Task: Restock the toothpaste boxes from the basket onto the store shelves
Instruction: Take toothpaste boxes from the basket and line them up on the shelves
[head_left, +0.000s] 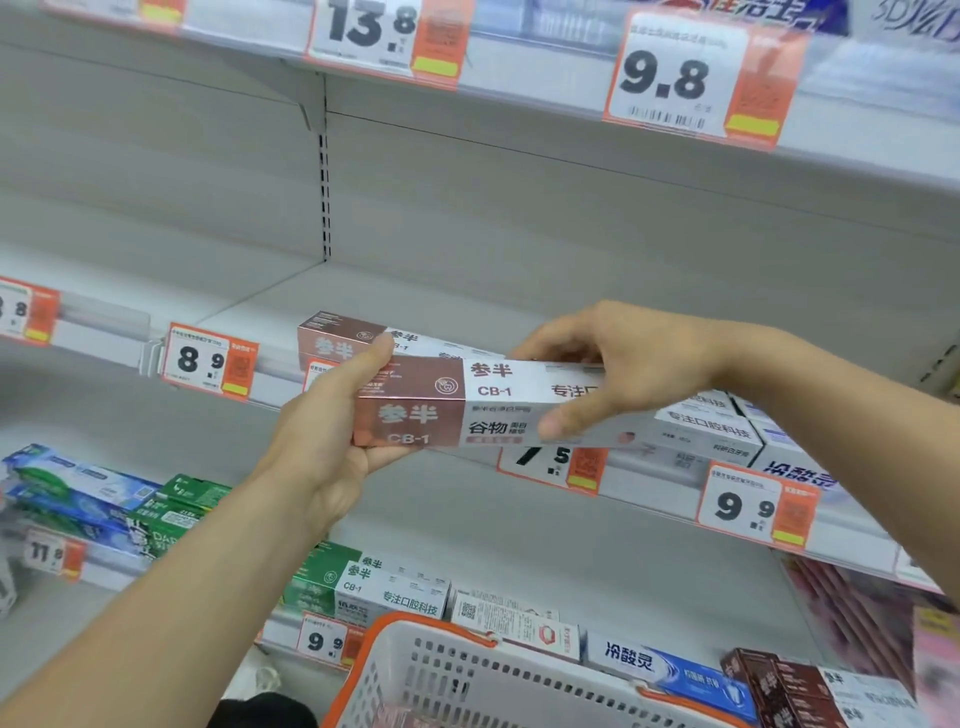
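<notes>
I have both arms stretched forward and up toward the middle shelf (467, 306). My left hand (332, 431) comes in from the lower left, palm turned up and inward, cupping the copper-brown end of a toothpaste box (467, 402); its thumb lies along the top edge and the fingers wrap underneath. My right hand (618, 364) reaches in from the right, back of the hand toward me, fingers curled over the top of the same box and the thumb pressing its front face. So both hands grip that one box, held level and lengthwise in front of the shelf edge, just above a 7.5 price tag (550, 465).

At the bottom of the view sits the white basket (415, 670) with orange rim and handle; I see a hint of pinkish boxes inside, but cannot tell how many.

Right behind the held box, a matching box (337, 335) already lies on the middle shelf, with white boxes (711, 426) to the right of my hands. The lower shelf holds green boxes (311, 579), and a blue box (680, 675) lies near the basket's far side
</notes>
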